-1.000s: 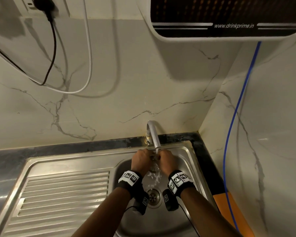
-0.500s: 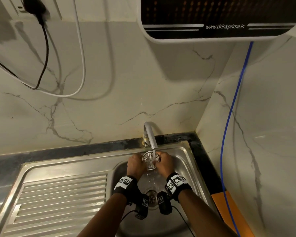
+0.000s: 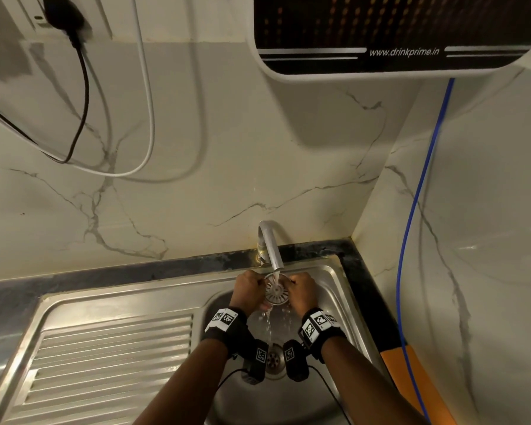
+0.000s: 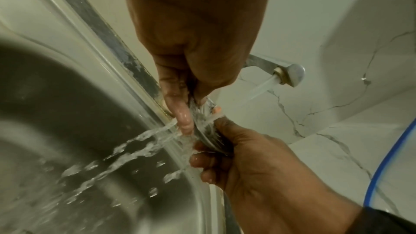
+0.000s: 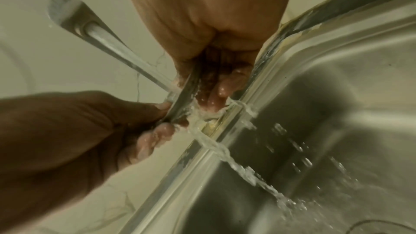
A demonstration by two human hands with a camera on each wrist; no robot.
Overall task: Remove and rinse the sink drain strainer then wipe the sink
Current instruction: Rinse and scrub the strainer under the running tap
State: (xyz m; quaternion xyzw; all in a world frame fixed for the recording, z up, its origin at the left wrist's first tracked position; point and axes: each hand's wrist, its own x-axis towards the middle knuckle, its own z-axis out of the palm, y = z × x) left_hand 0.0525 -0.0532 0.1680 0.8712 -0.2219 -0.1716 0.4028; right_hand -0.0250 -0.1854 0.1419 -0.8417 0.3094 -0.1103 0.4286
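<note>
The round metal drain strainer (image 3: 276, 290) is held tilted under the running tap (image 3: 269, 244), above the steel sink (image 3: 331, 271). My left hand (image 3: 248, 290) pinches its left rim and my right hand (image 3: 301, 291) pinches its right rim. Water hits the strainer's face and falls in broken streams toward the open drain hole (image 3: 273, 360). In the left wrist view the strainer (image 4: 203, 127) shows edge-on between wet fingertips (image 4: 184, 120). In the right wrist view the strainer (image 5: 183, 99) is again edge-on, with the tap (image 5: 74, 19) behind it.
A ribbed steel drainboard (image 3: 105, 363) lies left of the basin. Marble walls close in behind and on the right. A water purifier (image 3: 380, 32) hangs overhead, a blue tube (image 3: 411, 216) runs down the right wall, and black and white cables (image 3: 83, 96) hang at upper left.
Both hands have lifted the strainer from low in the basin up to just under the spout and turned its perforated face up into the stream.
</note>
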